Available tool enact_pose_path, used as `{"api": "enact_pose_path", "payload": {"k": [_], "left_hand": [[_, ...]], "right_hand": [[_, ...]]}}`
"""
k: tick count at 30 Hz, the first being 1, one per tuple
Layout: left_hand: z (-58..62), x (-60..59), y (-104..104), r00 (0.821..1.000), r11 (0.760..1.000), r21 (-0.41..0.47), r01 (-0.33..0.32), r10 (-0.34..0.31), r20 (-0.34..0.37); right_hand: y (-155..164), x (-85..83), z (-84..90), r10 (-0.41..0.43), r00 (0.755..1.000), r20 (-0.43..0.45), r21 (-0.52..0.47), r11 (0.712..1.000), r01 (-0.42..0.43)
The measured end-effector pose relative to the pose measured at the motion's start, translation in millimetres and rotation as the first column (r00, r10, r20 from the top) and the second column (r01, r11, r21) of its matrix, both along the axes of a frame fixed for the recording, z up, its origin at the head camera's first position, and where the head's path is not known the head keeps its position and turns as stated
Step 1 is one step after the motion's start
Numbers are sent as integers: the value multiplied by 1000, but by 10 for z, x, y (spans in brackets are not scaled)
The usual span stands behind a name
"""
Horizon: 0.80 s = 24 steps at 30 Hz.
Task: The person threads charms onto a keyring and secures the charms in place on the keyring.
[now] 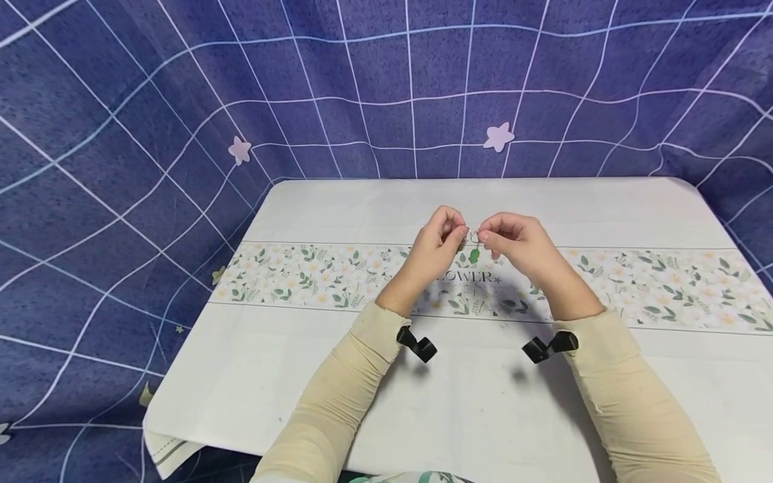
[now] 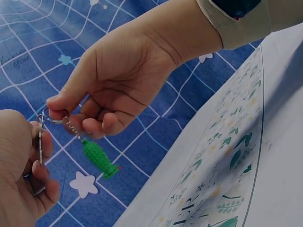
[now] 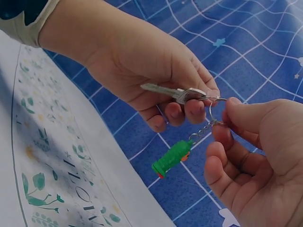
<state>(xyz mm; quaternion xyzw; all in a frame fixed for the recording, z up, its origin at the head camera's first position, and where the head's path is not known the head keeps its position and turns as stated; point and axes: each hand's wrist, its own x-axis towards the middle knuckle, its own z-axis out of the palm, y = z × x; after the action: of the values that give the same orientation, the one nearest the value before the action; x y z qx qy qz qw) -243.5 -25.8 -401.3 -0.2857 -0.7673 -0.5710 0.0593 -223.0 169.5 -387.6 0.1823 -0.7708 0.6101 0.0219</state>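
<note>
My left hand (image 1: 436, 243) pinches a silver key (image 3: 182, 95) near its head, the blade pointing back along the fingers. Close by, my right hand (image 1: 521, 247) pinches a metal key ring (image 3: 211, 111) between thumb and forefinger. The key's head meets the ring between the two sets of fingertips; whether the ring passes through its hole is too small to tell. A green bumpy figure charm (image 2: 98, 158) dangles from the ring on a short chain (image 3: 202, 130). Both hands are raised over the table's middle.
A white tablecloth (image 1: 338, 376) with a floral printed band (image 1: 314, 275) covers the table. Behind and to the left hangs a blue curtain (image 1: 374, 74) with white grid lines and stars. Both wrists carry black camera mounts (image 1: 418, 344).
</note>
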Motion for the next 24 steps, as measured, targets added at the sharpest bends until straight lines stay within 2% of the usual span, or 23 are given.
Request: {"api": "enact_pose_path", "payload": {"k": [5, 13, 19, 24], "left_hand": [[7, 8, -7, 1000, 998, -65, -26, 26, -9], [6, 9, -2, 998, 996, -70, -46, 43, -36], [5, 21, 4, 996, 994, -86, -62, 56, -76], [19, 44, 17, 992, 988, -136, -73, 58, -108]], "right_hand": [[-4, 1, 2, 16, 999, 36, -49, 999, -14], [-46, -10, -8, 71, 994, 89, -184, 981, -54], [-55, -14, -17, 103, 985, 136, -286, 956, -61], [-67, -15, -29, 122, 975, 188, -369, 928, -45]]}}
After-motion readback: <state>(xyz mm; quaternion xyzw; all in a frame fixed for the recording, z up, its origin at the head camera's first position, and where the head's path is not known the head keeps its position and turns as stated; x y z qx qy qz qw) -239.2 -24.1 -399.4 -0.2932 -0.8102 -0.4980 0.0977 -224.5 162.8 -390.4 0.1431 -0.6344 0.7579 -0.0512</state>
